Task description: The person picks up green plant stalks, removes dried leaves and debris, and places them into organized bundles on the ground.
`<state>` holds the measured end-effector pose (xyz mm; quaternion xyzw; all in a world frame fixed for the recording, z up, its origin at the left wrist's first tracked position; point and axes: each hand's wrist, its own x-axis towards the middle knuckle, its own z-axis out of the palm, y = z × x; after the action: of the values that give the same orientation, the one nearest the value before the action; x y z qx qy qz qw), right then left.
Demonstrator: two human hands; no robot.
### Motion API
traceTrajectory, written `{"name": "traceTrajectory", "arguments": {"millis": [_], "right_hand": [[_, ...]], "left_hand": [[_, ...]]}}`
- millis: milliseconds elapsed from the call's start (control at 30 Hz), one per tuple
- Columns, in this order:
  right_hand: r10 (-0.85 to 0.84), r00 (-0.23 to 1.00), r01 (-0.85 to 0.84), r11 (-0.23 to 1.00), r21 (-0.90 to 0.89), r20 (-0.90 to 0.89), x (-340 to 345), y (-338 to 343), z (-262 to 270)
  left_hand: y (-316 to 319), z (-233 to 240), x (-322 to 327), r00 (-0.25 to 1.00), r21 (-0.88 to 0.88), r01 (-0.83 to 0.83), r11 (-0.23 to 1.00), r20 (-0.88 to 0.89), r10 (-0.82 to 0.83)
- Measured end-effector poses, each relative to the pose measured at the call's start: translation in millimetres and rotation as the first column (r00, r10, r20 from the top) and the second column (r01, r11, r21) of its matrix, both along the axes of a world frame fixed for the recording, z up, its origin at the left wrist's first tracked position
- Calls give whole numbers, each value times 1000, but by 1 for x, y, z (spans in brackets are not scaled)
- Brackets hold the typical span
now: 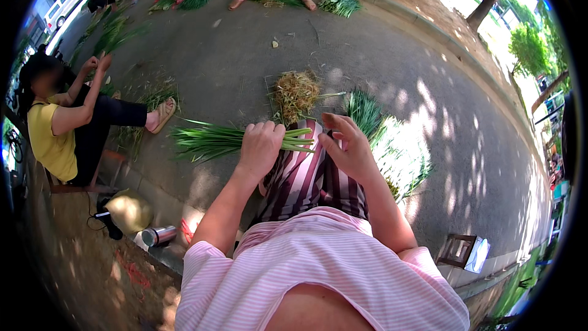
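Observation:
My left hand [262, 147] is closed around a bunch of long green leafy stalks, perhaps garlic chives [209, 140], held sideways above my lap. Their leafy ends point left and the pale cut ends stick out to the right of my fist. My right hand [347, 147] is just right of those ends, fingers apart and curled, with nothing seen in it. Beyond my knees a heap of dry yellow-brown plant trimmings [296, 94] lies on the pavement. Beside my right knee lie a dark green bundle [363, 112] and a larger sunlit pile of green stalks [399, 156].
A person in a yellow top [53, 138] sits at the left; other people sit along the far side with green bundles [340, 4]. Near the lower left are a metal flask [158, 236] and a round yellowish bag [128, 211]. A small wooden stool [457, 250] stands lower right.

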<state>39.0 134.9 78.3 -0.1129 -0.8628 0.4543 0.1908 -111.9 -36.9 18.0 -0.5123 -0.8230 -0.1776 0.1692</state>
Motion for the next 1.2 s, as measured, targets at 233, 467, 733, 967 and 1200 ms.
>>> {"name": "traceTrajectory", "arguments": {"millis": [233, 467, 733, 967, 1200], "right_hand": [[-41, 979, -102, 752, 652, 200, -13, -36, -36], [-69, 972, -48, 876, 480, 224, -15, -15, -66], [45, 924, -104, 985, 136, 380, 25, 11, -64], [53, 891, -142, 976, 167, 451, 48, 10, -59], [5, 951, 14, 998, -60, 309, 59, 0, -70]], "left_hand": [[34, -2, 18, 999, -197, 50, 979, 6, -50], [51, 4, 30, 994, -258, 111, 960, 13, -112], [50, 5, 1, 972, -139, 177, 974, -127, -195], [46, -6, 4, 972, -197, 228, 954, -13, -235], [64, 16, 8, 956, -224, 282, 933, -23, -294]]}}
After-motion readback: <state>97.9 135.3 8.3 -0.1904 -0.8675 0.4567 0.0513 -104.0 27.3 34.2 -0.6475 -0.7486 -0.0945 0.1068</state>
